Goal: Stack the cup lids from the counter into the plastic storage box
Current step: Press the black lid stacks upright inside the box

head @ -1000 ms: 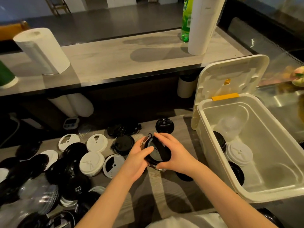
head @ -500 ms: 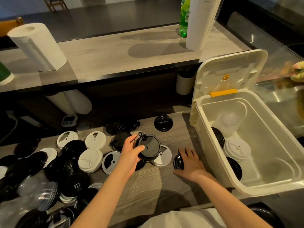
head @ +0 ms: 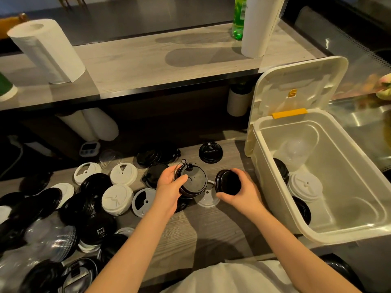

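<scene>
My left hand grips a small stack of black cup lids above the counter. My right hand holds another black lid tilted on edge, just right of the stack. A clear flat lid lies on the counter under them. The white plastic storage box stands open at the right, its hinged cover upright. Inside it rest black lid stacks, a white lid stack and a clear dome lid.
Several black, white and clear lids are strewn over the left of the counter. One black lid lies alone near the back. On the raised shelf stand paper towel rolls and a green bottle. A steel sink lies behind the box.
My right hand picked a black lid off the counter beside the box and lifted it toward the stack. My left hand kept the stack nearly still.
</scene>
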The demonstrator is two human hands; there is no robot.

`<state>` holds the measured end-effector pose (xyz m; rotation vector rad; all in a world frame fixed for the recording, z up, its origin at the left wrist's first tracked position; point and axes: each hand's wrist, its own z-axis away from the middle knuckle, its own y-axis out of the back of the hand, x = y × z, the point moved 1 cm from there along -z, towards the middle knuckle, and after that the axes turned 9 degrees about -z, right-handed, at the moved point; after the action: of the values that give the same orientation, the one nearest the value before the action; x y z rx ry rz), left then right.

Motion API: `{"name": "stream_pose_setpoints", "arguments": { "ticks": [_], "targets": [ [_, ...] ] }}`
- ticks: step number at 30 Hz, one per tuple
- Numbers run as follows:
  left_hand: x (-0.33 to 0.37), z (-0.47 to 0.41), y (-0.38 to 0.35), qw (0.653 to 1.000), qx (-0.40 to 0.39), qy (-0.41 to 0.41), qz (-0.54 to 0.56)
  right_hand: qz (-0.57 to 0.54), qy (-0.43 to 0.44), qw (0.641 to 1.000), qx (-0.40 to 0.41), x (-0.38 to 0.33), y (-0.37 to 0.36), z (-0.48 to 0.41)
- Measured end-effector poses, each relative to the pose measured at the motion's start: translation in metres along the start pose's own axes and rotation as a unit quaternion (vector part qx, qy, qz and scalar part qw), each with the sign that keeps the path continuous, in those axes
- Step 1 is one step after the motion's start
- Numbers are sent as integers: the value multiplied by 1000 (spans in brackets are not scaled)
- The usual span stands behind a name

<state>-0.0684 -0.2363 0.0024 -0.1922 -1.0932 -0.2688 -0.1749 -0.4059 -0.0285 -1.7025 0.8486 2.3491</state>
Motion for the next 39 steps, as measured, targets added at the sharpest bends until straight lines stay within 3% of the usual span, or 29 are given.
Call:
{"name": "stream_pose_setpoints", "arguments": {
  "ticks": [6, 10, 16, 20, 24, 29, 31, 33, 35, 39],
  "targets": [
    [0, 10, -2, 1000, -29, 2, 10, -42, 113, 992, -40, -39, -5, 7],
    [2, 16, -6, 999, -45, 6, 22, -51, 119, 989, -68, -53, -14, 12],
    [12, 23, -6, 997, -49, -10, 55, -46, 157, 986, -29, -72, 7, 17],
    [34, 21, -20, 996, -58, -46, 43, -9, 183, 982, 51, -87, 51, 15],
    [61, 17, -52, 992, -87, -91, 10, -6, 157, 980, 124, -81, 103, 12],
    [80, 17, -105, 982, -119, -143, -44, 43, 86, 986, 134, -46, 163, 8],
    [83, 17, -125, 977, -136, -149, -62, 123, 60, 986, 93, -31, 181, 7],
    [84, 17, -143, 972, -150, -158, -87, 243, 35, 969, -2, -15, 193, 6],
    [85, 19, -160, 970, -160, -156, -95, 358, 24, 928, -104, 0, 199, 3],
    [86, 24, -182, 973, -157, -145, -86, 470, 80, 838, -264, 16, 191, -6]
  ]
}}
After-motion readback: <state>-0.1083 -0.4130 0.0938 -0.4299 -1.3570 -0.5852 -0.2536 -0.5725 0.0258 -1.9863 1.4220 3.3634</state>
